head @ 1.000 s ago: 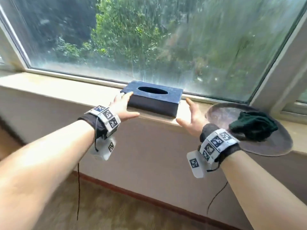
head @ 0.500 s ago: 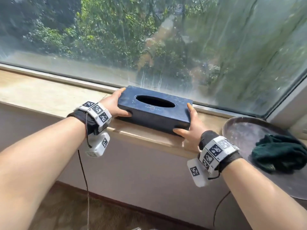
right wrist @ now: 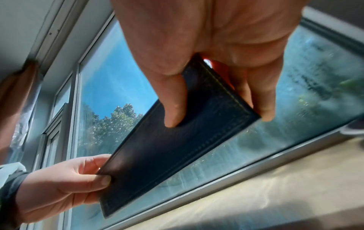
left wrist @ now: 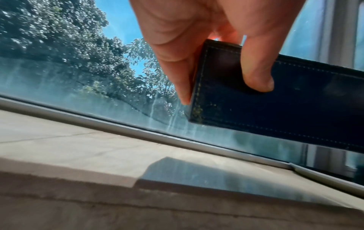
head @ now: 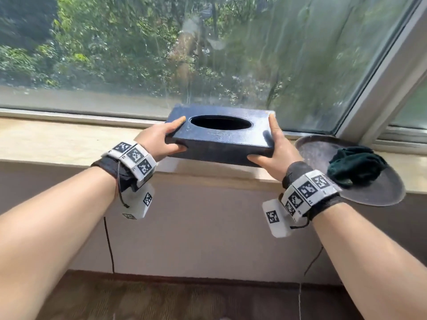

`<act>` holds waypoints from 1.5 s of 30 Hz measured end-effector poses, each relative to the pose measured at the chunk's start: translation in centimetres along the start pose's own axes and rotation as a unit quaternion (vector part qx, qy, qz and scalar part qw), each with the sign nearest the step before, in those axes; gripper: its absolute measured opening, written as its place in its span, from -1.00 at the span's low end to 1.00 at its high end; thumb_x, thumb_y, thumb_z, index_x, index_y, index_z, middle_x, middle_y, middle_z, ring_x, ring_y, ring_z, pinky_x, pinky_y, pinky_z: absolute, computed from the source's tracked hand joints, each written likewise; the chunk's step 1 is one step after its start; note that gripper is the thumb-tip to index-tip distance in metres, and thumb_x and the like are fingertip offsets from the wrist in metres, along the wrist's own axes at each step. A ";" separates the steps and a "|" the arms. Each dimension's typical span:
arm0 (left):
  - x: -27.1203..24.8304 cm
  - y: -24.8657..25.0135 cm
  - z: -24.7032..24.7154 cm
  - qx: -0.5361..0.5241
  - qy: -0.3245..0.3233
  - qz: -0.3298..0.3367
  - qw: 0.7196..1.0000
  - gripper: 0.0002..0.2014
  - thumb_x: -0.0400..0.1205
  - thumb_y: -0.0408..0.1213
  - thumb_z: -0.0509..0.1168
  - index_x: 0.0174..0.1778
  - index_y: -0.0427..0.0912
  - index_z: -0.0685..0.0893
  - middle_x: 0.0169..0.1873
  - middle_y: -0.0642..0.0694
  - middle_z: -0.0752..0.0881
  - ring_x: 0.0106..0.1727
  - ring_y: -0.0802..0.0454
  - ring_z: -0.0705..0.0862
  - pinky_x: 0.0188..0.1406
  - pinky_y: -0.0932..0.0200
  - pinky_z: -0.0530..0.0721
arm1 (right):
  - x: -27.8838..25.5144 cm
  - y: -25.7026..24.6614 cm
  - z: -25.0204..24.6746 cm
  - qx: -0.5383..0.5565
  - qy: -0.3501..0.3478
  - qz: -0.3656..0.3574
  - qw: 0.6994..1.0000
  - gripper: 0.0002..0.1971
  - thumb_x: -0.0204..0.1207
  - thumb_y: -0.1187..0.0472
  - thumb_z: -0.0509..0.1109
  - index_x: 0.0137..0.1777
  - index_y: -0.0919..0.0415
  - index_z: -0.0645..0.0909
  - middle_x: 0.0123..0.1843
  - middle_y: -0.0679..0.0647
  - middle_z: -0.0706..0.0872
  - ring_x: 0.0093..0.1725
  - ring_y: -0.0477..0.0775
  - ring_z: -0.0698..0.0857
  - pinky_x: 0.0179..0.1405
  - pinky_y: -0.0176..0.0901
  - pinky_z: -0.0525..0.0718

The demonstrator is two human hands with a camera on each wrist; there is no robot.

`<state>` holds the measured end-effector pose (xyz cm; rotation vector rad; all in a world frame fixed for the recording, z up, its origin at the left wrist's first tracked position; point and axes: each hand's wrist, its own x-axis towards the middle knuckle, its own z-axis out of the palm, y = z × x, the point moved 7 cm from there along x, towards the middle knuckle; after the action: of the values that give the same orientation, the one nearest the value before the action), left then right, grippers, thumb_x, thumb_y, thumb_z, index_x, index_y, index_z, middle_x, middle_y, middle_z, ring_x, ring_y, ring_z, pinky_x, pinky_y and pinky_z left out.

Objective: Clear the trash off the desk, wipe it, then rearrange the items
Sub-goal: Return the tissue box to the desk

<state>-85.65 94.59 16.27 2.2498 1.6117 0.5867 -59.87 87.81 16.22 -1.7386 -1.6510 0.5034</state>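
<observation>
While looking down from the head camera, finding no trash on the bare stretch of window sill (head: 69,144). Gripping the dark tissue box (head: 219,137) by its two short ends: left hand (head: 159,139) with fingers laid over the top corner and thumb on the near face, right hand (head: 275,148) with fingers straight up the end and thumb on the near face by the lower corner. Holding it roughly level, near the glass. Leaving a round dish (head: 323,153) just beside the right hand, part of it past the sill's edge, with a crumpled green cloth (head: 355,165) in it.

From the left wrist, pinching the tissue box (left wrist: 295,101) between thumb and fingers of the left hand (left wrist: 187,31). Seeing it clear of the sill (left wrist: 78,147), with its shadow on the stone below.

From the right wrist, clamping the far end (right wrist: 177,147) in the right hand (right wrist: 216,38), fingers pressed together, with the left hand (right wrist: 59,186) pinching the other end.

Judging trash cleared, at least here. Cannot tell whether wiped. Likely mid-rearranging or lifting to wipe beneath; setting down left to do. No desk in view.
</observation>
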 end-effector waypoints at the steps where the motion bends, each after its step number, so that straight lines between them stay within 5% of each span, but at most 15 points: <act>1: -0.5 0.7 -0.1 -0.001 -0.001 0.010 1.000 -0.25 0.52 -0.18 0.43 0.60 0.01 0.24 0.44 -0.12 0.53 0.41 -0.05 0.52 0.25 0.21 0.43 | -1.1 -0.1 -0.8 -0.010 0.013 0.006 1.000 0.02 0.42 0.18 0.51 0.65 -0.12 -0.17 0.55 0.02 0.43 0.53 -0.12 0.38 0.23 -0.48 0.23; 5: -2.0 4.4 -0.4 -0.004 0.002 0.057 0.998 -0.26 0.53 -0.19 0.42 0.60 0.02 0.23 0.44 -0.12 0.52 0.42 -0.06 0.50 0.25 0.24 0.40 | -5.4 0.2 -3.9 -0.023 0.072 0.027 0.997 0.00 0.41 0.17 0.53 0.67 -0.02 -0.10 0.56 0.05 0.40 0.54 -0.06 0.37 0.23 -0.56 0.21; 9: -3.2 8.7 0.2 -0.017 -0.017 0.115 0.993 -0.25 0.52 -0.21 0.43 0.61 0.01 0.22 0.42 -0.20 0.52 0.41 -0.10 0.50 0.33 0.21 0.38 | -10.2 1.1 -7.5 -0.028 0.122 0.062 0.990 0.03 0.39 0.13 0.54 0.67 -0.08 -0.14 0.57 0.04 0.38 0.54 0.00 0.38 0.43 -0.34 0.28; 12: -4.5 12.8 1.2 -0.030 -0.032 0.157 0.987 -0.24 0.52 -0.22 0.44 0.61 -0.02 0.22 0.40 -0.22 0.53 0.41 -0.11 0.50 0.38 0.14 0.40 | -14.0 2.0 -10.7 -0.029 0.171 0.075 0.982 0.03 0.37 0.16 0.56 0.67 -0.03 -0.11 0.56 0.03 0.40 0.54 -0.03 0.37 0.34 -0.50 0.23; 19: -9.4 24.5 4.4 -0.061 -0.045 0.250 0.965 -0.26 0.50 -0.23 0.45 0.59 -0.04 0.28 0.37 -0.20 0.56 0.36 -0.14 0.55 0.31 0.09 0.48 | -24.9 5.1 -19.3 -0.065 0.244 0.128 0.959 0.05 0.39 0.13 0.55 0.65 -0.14 -0.18 0.59 -0.02 0.34 0.54 0.03 0.37 0.47 -0.23 0.30; 23: -14.4 32.3 7.7 -0.107 -0.066 0.298 0.946 -0.27 0.48 -0.29 0.47 0.57 -0.10 0.33 0.35 -0.19 0.57 0.37 -0.10 0.54 0.36 0.15 0.42 | -33.0 8.1 -24.1 -0.069 0.283 0.157 0.944 -0.02 0.36 0.13 0.56 0.65 -0.14 -0.01 0.60 0.00 0.32 0.55 0.01 0.36 0.55 -0.16 0.29; 28: -22.1 41.8 13.3 -0.128 -0.089 0.335 0.929 -0.27 0.47 -0.26 0.48 0.56 -0.05 0.33 0.40 -0.17 0.55 0.40 -0.09 0.52 0.37 0.16 0.41 | -45.1 11.8 -30.3 -0.089 0.317 0.197 0.924 -0.17 0.39 0.19 0.54 0.60 -0.04 0.20 0.56 0.00 0.36 0.52 -0.01 0.38 0.29 -0.54 0.22; 36: -33.1 55.5 22.1 -0.128 -0.157 0.392 0.897 -0.28 0.52 -0.15 0.42 0.58 0.13 0.25 0.45 -0.09 0.47 0.46 -0.08 0.43 0.38 0.13 0.36 | -61.8 17.8 -38.0 -0.135 0.344 0.293 0.882 -0.18 0.43 0.10 0.50 0.62 -0.11 0.13 0.58 -0.05 0.34 0.52 -0.01 0.37 0.31 -0.37 0.30; 40: -36.5 62.2 25.3 -0.121 -0.178 0.426 0.879 -0.28 0.52 -0.15 0.42 0.58 0.12 0.26 0.42 -0.12 0.49 0.45 -0.11 0.43 0.37 0.11 0.36 | -67.4 21.1 -41.0 -0.119 0.371 0.341 0.856 -0.17 0.42 0.10 0.52 0.61 -0.13 0.14 0.57 -0.05 0.35 0.29 0.11 0.57 0.39 -0.02 0.52; 42: -37.8 65.4 27.1 -0.119 -0.189 0.443 0.868 -0.28 0.53 -0.14 0.41 0.59 0.13 0.24 0.42 -0.11 0.49 0.45 -0.10 0.42 0.37 0.12 0.35 | -69.8 22.7 -42.6 -0.125 0.384 0.355 0.843 -0.18 0.43 0.11 0.51 0.61 -0.11 0.14 0.58 -0.07 0.34 0.41 0.06 0.51 0.37 -0.28 0.39; 45: -39.2 70.2 30.1 -0.112 -0.206 0.474 0.849 -0.27 0.53 -0.11 0.40 0.60 0.15 0.21 0.40 -0.12 0.50 0.43 -0.12 0.44 0.35 0.11 0.38 | -72.8 25.2 -45.2 -0.128 0.406 0.375 0.824 -0.18 0.43 0.12 0.51 0.61 -0.11 0.14 0.58 -0.06 0.33 0.50 -0.02 0.41 0.31 -0.34 0.33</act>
<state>-24.17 34.63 17.81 2.6246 0.1374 0.4088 -19.58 8.09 17.50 -2.3248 -0.4057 -0.1671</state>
